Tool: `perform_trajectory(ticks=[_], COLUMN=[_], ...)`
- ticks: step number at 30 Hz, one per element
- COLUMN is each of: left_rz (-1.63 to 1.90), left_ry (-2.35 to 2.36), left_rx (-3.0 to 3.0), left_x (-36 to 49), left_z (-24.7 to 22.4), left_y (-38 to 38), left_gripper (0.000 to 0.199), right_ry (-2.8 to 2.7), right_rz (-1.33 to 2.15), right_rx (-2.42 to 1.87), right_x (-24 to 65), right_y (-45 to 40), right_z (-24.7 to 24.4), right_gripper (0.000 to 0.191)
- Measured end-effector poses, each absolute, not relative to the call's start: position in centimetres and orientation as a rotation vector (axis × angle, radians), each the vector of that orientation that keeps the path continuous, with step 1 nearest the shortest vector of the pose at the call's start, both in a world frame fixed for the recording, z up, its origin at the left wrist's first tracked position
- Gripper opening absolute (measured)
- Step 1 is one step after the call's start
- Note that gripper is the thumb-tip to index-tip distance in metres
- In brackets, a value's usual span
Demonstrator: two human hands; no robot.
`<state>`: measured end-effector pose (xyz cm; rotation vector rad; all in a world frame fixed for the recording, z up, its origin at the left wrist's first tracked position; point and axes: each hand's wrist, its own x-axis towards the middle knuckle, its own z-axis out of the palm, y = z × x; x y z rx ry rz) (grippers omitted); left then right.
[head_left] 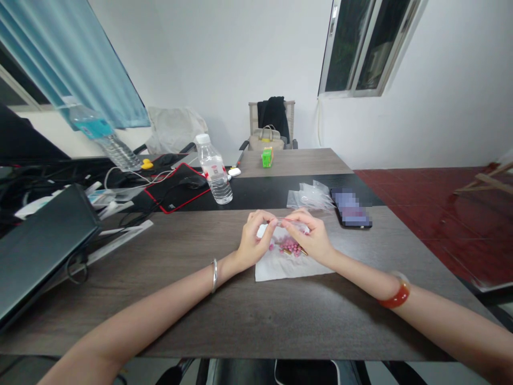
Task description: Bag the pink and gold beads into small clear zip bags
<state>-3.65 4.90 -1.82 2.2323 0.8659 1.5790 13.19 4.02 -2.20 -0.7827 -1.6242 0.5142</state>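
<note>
My left hand (257, 235) and my right hand (310, 233) meet over a white paper sheet or cloth (276, 271). The fingertips of both pinch the edge of a small clear plastic bag (280, 221), stretched between them; most of it is hard to make out. On the white sheet just below lies a cluster of pink beads (292, 246). Two small gold-coloured pieces (287, 251) lie at the beads' edge. My right hand covers part of the sheet and perhaps some beads.
Beyond my right hand lie clear plastic bags (310, 196) and a phone (351, 207). A water bottle (214, 171) stands behind my left hand, near a mouse pad (178, 187). A laptop (44, 251) and cables occupy the left. Farther back sits a small green box (267, 158).
</note>
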Motion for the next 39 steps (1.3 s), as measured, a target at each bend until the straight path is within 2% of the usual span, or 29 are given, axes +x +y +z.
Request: perform_trajectory(ticks=[9,23,39], left_rz=[1.451,1.499,1.469], left_ry=[0.871,0.825,0.818], left_rx=[2.283,2.265,2.269], left_x=[-3.8,-3.8,-3.8], left_z=[-1.8,-1.8,-2.1], left_y=[5.0,4.8,5.0], left_gripper=[0.021,0.024,0.025], right_ry=[-1.666,-1.698,-1.692], right_rz=[0.473,0.457,0.354], right_rx=[-0.782,-0.726,-0.703], right_x=[13.1,13.1,12.7], right_y=[3.8,3.7,3.3], right_z=[-1.8,-1.4,-0.5], right_gripper=[0.01,0.004,0.007])
